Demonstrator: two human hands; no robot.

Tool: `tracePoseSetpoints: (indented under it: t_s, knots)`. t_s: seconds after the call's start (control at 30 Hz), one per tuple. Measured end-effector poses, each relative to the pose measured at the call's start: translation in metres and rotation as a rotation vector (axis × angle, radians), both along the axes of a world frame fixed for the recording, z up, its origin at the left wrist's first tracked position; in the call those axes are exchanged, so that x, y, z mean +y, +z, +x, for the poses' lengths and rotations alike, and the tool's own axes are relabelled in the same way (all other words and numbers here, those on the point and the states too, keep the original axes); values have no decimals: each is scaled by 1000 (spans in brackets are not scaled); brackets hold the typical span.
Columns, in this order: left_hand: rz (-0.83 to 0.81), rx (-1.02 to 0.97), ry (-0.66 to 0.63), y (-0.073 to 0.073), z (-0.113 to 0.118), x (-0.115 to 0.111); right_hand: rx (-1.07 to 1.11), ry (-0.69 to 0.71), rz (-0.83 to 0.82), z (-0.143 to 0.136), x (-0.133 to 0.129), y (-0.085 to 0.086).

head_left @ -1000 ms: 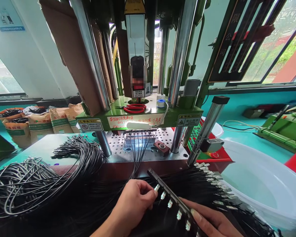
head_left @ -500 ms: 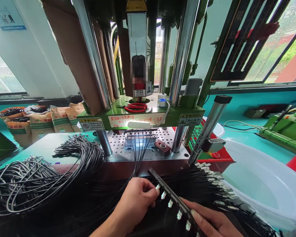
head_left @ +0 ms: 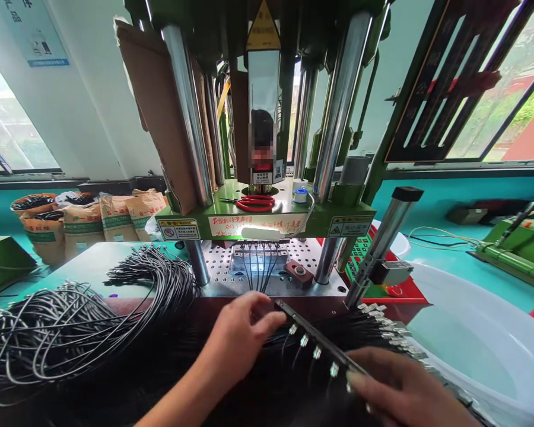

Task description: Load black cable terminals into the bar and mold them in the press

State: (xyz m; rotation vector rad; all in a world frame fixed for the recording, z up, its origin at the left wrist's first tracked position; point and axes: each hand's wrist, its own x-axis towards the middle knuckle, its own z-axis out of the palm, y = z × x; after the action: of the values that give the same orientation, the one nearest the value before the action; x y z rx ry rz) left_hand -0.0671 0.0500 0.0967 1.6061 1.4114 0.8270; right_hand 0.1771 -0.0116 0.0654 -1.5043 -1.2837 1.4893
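Observation:
A dark narrow bar (head_left: 314, 333) slants down to the right, with several small metal connectors (head_left: 317, 352) along its lower side and thin black cables hanging from them. The lower right part of the bar is gripped by my right hand (head_left: 396, 379), thumb in front and fingers behind. At the bar's upper left end is my left hand (head_left: 244, 332), its thumb and forefinger apart with a gap between them and nothing seen in it. Beyond the hands, several black cables (head_left: 258, 270) run out of a metal mould (head_left: 260, 261) in the press.
A green press with steel columns (head_left: 331, 112) stands ahead; red-handled pliers (head_left: 256, 203) lie on its plate. Bundled black cables (head_left: 160, 279) spread left, and cables with metal ends (head_left: 389, 329) lie right. A white tub (head_left: 467, 332) is at the far right.
My left thumb and forefinger have parted from the connector near the bar's upper end. My right hand still holds the bar. The view has shifted, so the press appears slightly lower and farther right.

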Motion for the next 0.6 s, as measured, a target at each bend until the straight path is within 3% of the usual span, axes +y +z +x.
tracePoseSetpoints:
  t_s: [0.03, 0.1, 0.23, 0.47, 0.6]
  knots:
    - [32, -3, 65, 3, -6, 8, -90, -19, 16, 3, 8, 5]
    - [-70, -75, 154, 1, -16, 26, -275, 1, 122, 10, 25, 16]
    - [-385, -233, 96, -19, -20, 54, -503, 15, 333, 17, 58, 19]
    - [-598, -515, 29, -43, -14, 65, -595, 106, 349, 23, 77, -9]
    - [-629, -603, 28, -49, -17, 67, -531, 111, 337, 15, 92, 4]
